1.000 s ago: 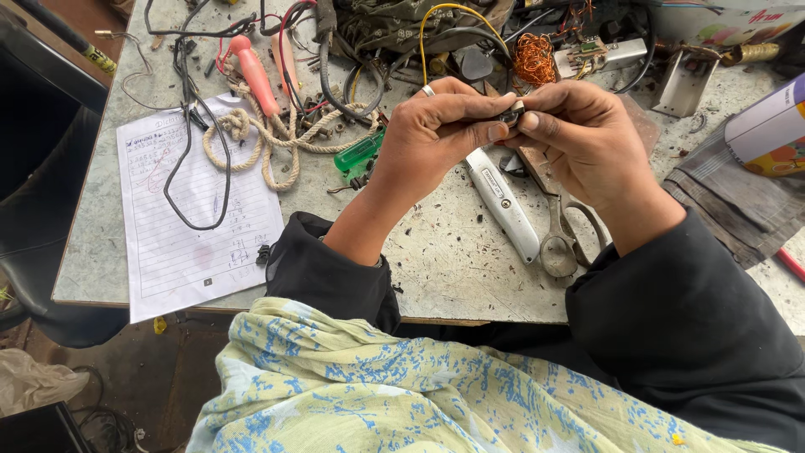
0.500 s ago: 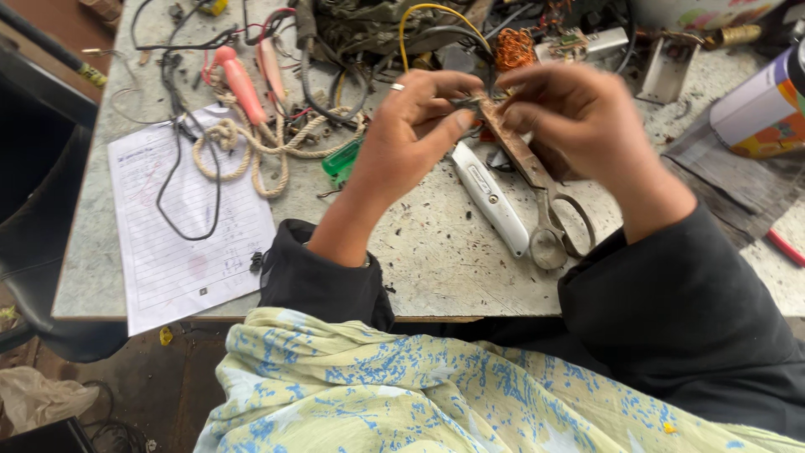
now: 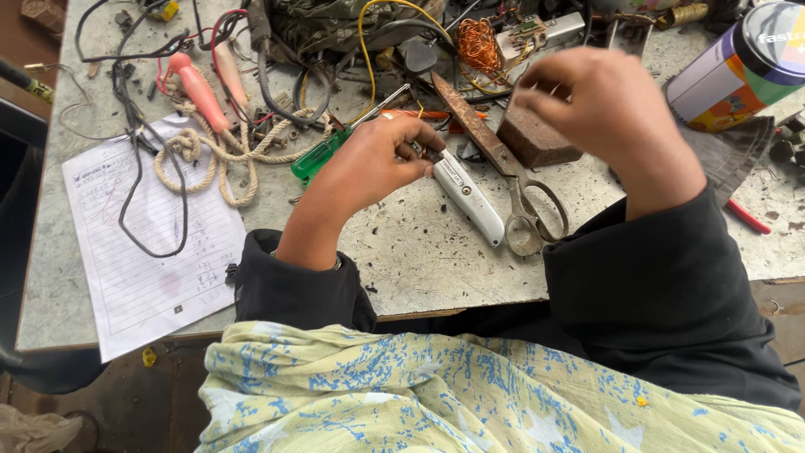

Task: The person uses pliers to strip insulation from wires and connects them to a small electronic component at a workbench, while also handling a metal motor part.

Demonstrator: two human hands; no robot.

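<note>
Since a moment ago my hands are coming apart: before, both were pinching one small part together in front of me. Now my left hand (image 3: 369, 168) is lowering to the table, its fingers closed on something small and dark that I cannot see well, just beside the grey utility knife (image 3: 468, 197). My right hand (image 3: 608, 109) is lifting away, blurred, fingers loosely curled and seeming empty, above the brown block (image 3: 537, 138) and rusty scissors (image 3: 511, 180). So I judge the joint work is pausing.
</note>
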